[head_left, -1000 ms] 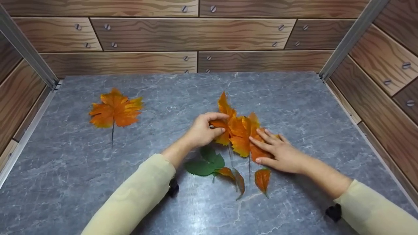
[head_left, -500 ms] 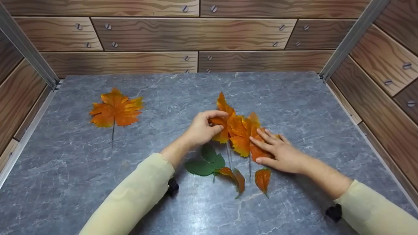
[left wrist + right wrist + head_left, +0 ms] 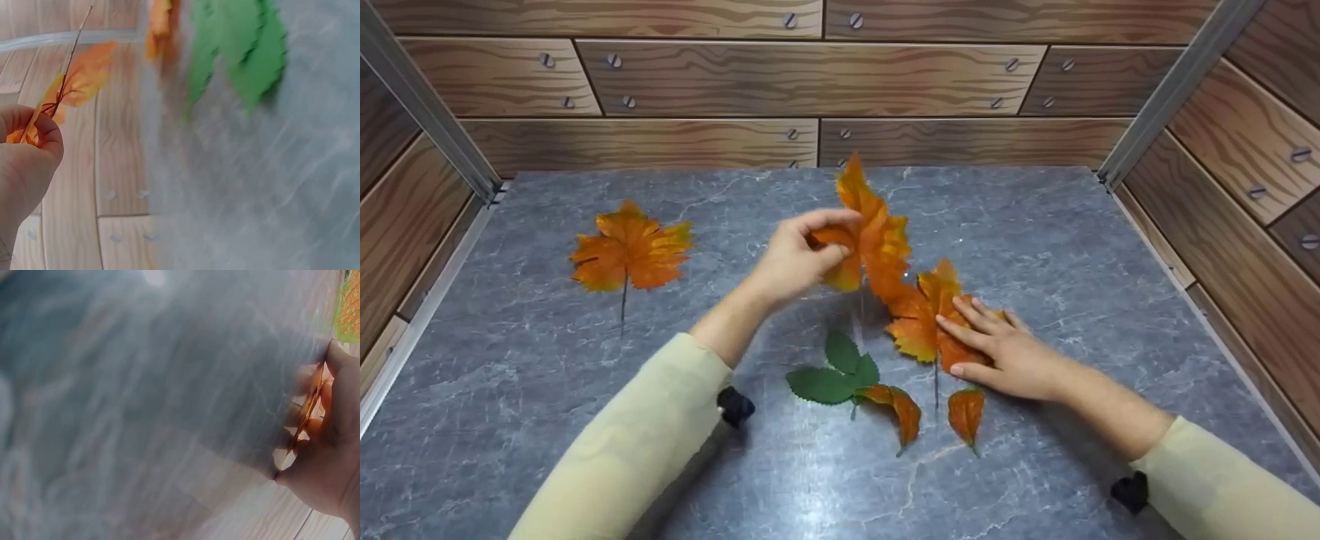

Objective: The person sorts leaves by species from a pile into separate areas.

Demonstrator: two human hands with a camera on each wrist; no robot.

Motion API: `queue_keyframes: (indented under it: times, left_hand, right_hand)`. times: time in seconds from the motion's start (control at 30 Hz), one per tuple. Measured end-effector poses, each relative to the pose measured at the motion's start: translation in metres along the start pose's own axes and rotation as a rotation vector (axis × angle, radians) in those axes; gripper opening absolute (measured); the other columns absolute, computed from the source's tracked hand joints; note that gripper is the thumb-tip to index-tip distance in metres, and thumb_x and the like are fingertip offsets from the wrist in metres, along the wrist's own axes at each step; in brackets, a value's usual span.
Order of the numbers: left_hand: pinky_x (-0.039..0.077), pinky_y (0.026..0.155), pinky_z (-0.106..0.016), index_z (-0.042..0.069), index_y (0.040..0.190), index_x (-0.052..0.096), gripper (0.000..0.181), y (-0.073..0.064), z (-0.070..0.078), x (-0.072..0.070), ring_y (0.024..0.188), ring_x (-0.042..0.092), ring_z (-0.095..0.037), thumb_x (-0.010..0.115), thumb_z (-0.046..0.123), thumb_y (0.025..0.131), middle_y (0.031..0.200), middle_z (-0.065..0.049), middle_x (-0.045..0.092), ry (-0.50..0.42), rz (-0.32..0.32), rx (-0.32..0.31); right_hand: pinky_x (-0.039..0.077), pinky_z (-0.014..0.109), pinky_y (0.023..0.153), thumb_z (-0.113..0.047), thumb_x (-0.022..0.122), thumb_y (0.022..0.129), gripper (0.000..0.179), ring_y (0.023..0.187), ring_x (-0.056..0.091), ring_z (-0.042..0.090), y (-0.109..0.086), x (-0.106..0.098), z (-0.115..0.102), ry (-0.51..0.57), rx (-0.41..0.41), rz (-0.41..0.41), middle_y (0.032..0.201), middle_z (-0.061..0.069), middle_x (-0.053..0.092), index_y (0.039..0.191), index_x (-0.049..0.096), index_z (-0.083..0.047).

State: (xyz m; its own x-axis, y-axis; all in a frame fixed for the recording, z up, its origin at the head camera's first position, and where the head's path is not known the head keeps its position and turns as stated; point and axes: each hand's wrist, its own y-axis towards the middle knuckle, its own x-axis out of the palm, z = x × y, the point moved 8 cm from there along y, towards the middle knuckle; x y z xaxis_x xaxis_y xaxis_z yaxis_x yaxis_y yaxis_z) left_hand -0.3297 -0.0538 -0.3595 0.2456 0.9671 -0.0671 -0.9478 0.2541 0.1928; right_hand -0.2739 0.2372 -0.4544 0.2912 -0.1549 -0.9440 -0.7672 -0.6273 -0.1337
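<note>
My left hand (image 3: 799, 255) pinches an orange maple leaf (image 3: 877, 232) between thumb and fingers and holds it up off the table; its thin stem (image 3: 73, 53) shows in the left wrist view. Lower right, another orange maple leaf (image 3: 915, 319) lies on the table, its tip close to the raised one. My right hand (image 3: 1005, 349) rests on that leaf's right side with fingers spread and straight. In front of the hands lie a green leaf sprig (image 3: 825, 384), a curled orange-brown leaf (image 3: 904, 412) and a small orange-brown leaf (image 3: 965, 412).
A further orange maple leaf (image 3: 630, 251) lies flat at the left, stem toward me. The grey marbled table (image 3: 547, 420) is bounded by wood-patterned walls (image 3: 810, 79) at the back and sides, with metal posts (image 3: 1177, 97) at the corners.
My left hand has lifted its maple leaf up and to the left, away from the one under my right hand. The green sprig is more exposed. My right hand has stayed in place.
</note>
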Motion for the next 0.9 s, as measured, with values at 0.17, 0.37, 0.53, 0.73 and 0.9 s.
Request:
queue_keyframes:
  times: [0.17, 0.37, 0.53, 0.73, 0.9]
  left_hand:
    - [0.062, 0.087, -0.039, 0.008, 0.134, 0.073, 0.045, 0.003, 0.017, -0.036, 0.106, 0.066, -0.028, 0.068, -0.011, 0.095, 0.125, -0.011, 0.069, -0.026, 0.073, 0.009]
    - [0.061, 0.089, -0.036, 0.007, 0.139, 0.07, 0.047, 0.004, 0.027, -0.085, 0.11, 0.066, -0.027, 0.069, -0.01, 0.095, 0.127, -0.015, 0.068, -0.03, 0.145, 0.009]
    - [0.059, 0.086, -0.03, 0.003, 0.142, 0.067, 0.047, 0.004, 0.024, -0.12, 0.112, 0.064, -0.026, 0.069, -0.01, 0.097, 0.131, -0.017, 0.065, -0.045, 0.185, -0.007]
    - [0.056, 0.093, -0.03, 0.007, 0.148, 0.063, 0.048, 0.0, 0.0, -0.147, 0.126, 0.057, -0.028, 0.065, -0.005, 0.102, 0.146, -0.016, 0.054, -0.043, 0.168, -0.104]
    - [0.057, 0.093, -0.029, 0.013, 0.149, 0.063, 0.048, -0.005, -0.025, -0.166, 0.127, 0.057, -0.029, 0.065, -0.002, 0.103, 0.147, -0.016, 0.053, -0.029, 0.181, -0.184]
  right_hand:
    - [0.005, 0.076, 0.121, -0.061, 0.053, 0.107, 0.075, 0.161, 0.01, 0.041, 0.0, 0.0, 0.0, 0.007, 0.003, 0.0, 0.177, 0.011, 0.011, 0.17, 0.028, -0.029]
    - [0.005, 0.077, 0.12, -0.06, 0.053, 0.107, 0.075, 0.161, 0.008, 0.042, -0.001, 0.0, 0.0, 0.027, 0.007, -0.012, 0.177, 0.011, 0.011, 0.17, 0.028, -0.028]
    - [0.005, 0.076, 0.121, -0.063, 0.052, 0.106, 0.076, 0.162, 0.007, 0.04, 0.0, 0.001, 0.002, 0.016, 0.015, -0.017, 0.178, 0.009, 0.009, 0.17, 0.026, -0.03]
    - [0.004, 0.074, 0.122, -0.064, 0.052, 0.106, 0.077, 0.162, 0.007, 0.039, 0.0, 0.002, 0.003, 0.018, 0.027, -0.026, 0.178, 0.008, 0.008, 0.17, 0.026, -0.031]
    - [0.004, 0.074, 0.122, -0.064, 0.052, 0.105, 0.077, 0.162, 0.007, 0.039, 0.001, 0.002, 0.003, 0.024, 0.025, -0.025, 0.178, 0.008, 0.008, 0.17, 0.025, -0.031]
